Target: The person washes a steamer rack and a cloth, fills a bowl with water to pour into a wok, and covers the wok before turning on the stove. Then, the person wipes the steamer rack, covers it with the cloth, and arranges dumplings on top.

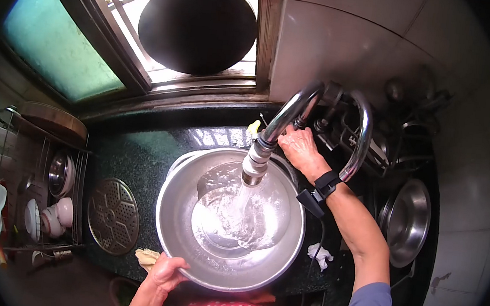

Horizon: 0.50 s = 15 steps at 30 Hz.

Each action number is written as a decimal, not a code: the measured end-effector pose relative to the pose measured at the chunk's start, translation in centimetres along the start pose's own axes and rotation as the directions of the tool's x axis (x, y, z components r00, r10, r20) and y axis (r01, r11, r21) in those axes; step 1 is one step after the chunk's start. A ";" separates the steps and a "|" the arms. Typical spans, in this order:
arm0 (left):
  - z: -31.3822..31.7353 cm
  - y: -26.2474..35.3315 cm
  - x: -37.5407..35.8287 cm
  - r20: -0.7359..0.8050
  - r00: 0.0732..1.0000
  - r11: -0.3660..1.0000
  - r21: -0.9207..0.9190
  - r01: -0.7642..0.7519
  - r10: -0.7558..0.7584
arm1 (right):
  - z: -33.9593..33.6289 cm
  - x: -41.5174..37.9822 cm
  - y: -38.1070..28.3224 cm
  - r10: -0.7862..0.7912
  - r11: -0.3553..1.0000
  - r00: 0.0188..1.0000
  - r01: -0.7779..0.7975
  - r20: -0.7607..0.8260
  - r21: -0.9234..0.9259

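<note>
A large metal pot stands under the chrome faucet, and water runs from the spout into it. Shallow, rippling water covers the pot's bottom. At the near-left rim, my left hand grips the pot's edge, thumb over the top. Behind the faucet spout, my right hand is closed around the tap's handle at its base; the fingertips are partly hidden. A black band with a device and cord is on my right wrist.
To the left lie a perforated metal disc and a dish rack with bowls. A beige cloth touches the pot's near-left side. Right of the pot are a crumpled white scrap and metal basins. A dark round pan stands at the window.
</note>
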<state>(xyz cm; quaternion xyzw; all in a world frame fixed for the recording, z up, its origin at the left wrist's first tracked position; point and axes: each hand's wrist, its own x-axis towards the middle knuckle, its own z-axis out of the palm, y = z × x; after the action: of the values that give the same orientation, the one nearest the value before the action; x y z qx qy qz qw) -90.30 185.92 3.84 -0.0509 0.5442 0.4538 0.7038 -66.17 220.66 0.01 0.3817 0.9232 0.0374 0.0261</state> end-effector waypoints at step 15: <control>-0.5 -0.6 0.5 -0.002 1.000 0.998 -0.067 -0.015 0.015 | 1.3 -0.1 0.4 -0.015 1.000 0.996 0.014 -0.090 -0.012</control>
<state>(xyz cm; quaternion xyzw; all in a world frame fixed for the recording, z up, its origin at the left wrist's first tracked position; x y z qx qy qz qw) -90.23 185.61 2.97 -0.0706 0.5294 0.4771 0.6979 -65.74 220.95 -1.21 0.3729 0.9259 0.0598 -0.0131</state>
